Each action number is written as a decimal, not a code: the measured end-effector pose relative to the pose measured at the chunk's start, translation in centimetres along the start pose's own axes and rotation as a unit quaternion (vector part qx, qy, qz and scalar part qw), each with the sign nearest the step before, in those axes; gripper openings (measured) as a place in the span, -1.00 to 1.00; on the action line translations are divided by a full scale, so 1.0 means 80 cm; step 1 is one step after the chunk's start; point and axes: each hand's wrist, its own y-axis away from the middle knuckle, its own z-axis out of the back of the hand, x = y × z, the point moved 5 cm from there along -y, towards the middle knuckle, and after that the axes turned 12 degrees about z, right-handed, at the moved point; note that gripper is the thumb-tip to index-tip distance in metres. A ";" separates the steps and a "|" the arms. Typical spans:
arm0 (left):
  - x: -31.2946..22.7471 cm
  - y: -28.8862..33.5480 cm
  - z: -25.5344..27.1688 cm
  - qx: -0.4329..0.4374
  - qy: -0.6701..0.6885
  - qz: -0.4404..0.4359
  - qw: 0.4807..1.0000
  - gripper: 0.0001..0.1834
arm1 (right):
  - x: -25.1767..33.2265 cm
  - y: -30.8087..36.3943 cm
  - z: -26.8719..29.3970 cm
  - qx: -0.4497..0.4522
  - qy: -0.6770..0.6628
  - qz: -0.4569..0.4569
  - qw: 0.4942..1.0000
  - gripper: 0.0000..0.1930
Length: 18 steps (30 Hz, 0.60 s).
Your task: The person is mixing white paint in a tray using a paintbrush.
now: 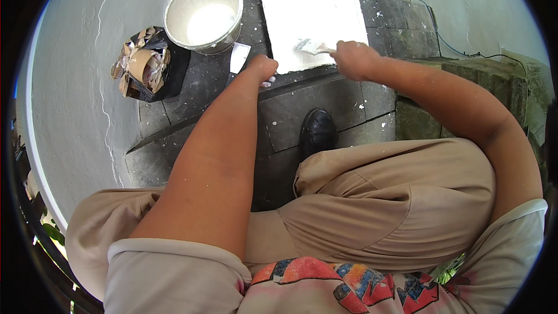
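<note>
A flat white board [314, 14] lies on the dark paving ahead of me, its surface coated in bright white. My right hand [356, 60] is closed around the handle of a paintbrush [314, 47], whose white-smeared bristles rest on the near part of the board and point left. At the board's near left corner is my left hand [265, 68], its fingers curled. A small crumpled whitish scrap [268, 82] shows just under those fingers. Whether they grip the scrap or the board's corner is hidden by the hand.
A white-coated bucket [204, 40] stands left of the board, beside a small white paper [239, 58]. Further left, a black bag [177, 72] holds torn brown cardboard [141, 65]. A cracked grey wall [87, 99] rises at left. Mossy stone blocks [488, 81] and a cable [447, 38] lie right.
</note>
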 end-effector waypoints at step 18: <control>0.012 0.005 0.010 0.049 -0.009 0.006 0.999 -0.70 | 0.076 -0.009 -0.041 0.050 -0.157 0.005 0.986 -0.64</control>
